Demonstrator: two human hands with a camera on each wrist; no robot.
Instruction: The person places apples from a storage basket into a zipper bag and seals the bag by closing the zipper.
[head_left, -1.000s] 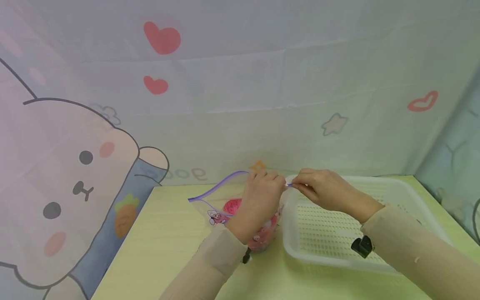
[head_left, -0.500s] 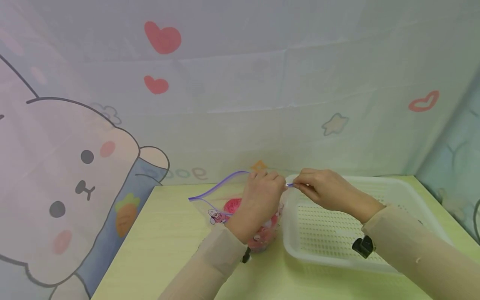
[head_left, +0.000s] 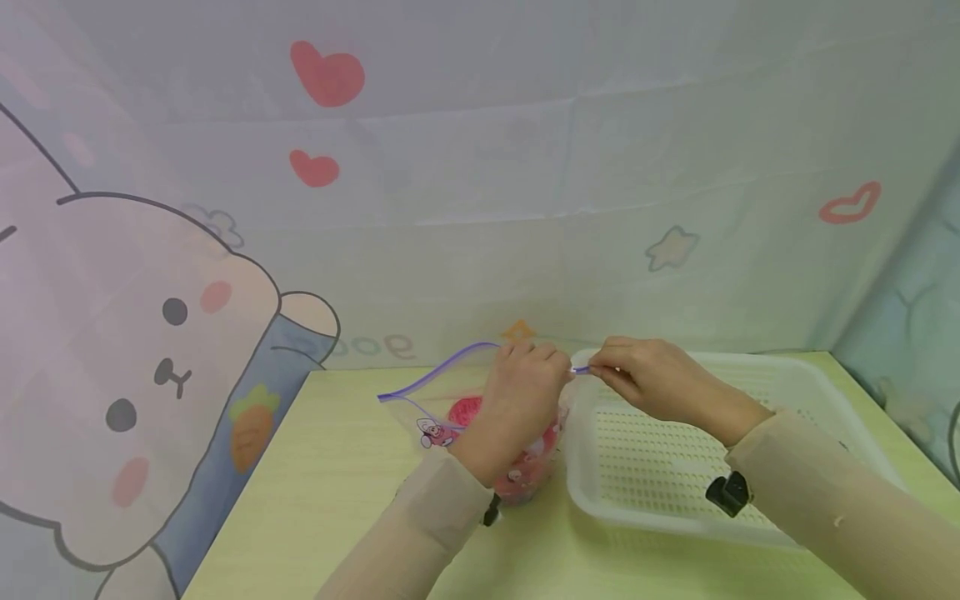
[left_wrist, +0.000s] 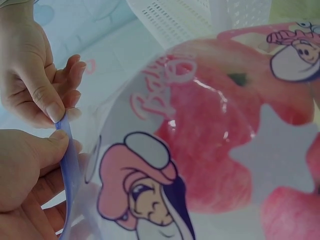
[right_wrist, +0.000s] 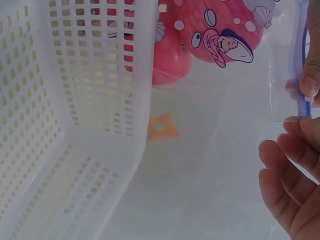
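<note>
1. Right now the zip bag (head_left: 480,417) stands on the table (head_left: 330,500), just left of the white basket (head_left: 675,467) and touching its near-left wall; red apples (right_wrist: 172,55) sit low inside it, behind the cartoon print
2. Its purple zip strip (head_left: 438,373) is the long axis, running from a free left end up and rightward to the corner between the two hands; that right end is what both hands are on
3. Left hand (head_left: 521,400) reaches over the bag's top, thumb (left_wrist: 47,147) and fingers pinching the strip; right hand (head_left: 648,379) meets it from the basket side, fingertips (left_wrist: 50,107) pinching the same strip just above; the hands nearly touch
4. Neither hand is nearer than the other; the unheld length of strip lies wholly to the left
5. Leftward the tabletop offers room as far as its left edge; rightward the basket wall crowds the bag; behind, the printed backdrop (head_left: 525,208) stands close
</note>
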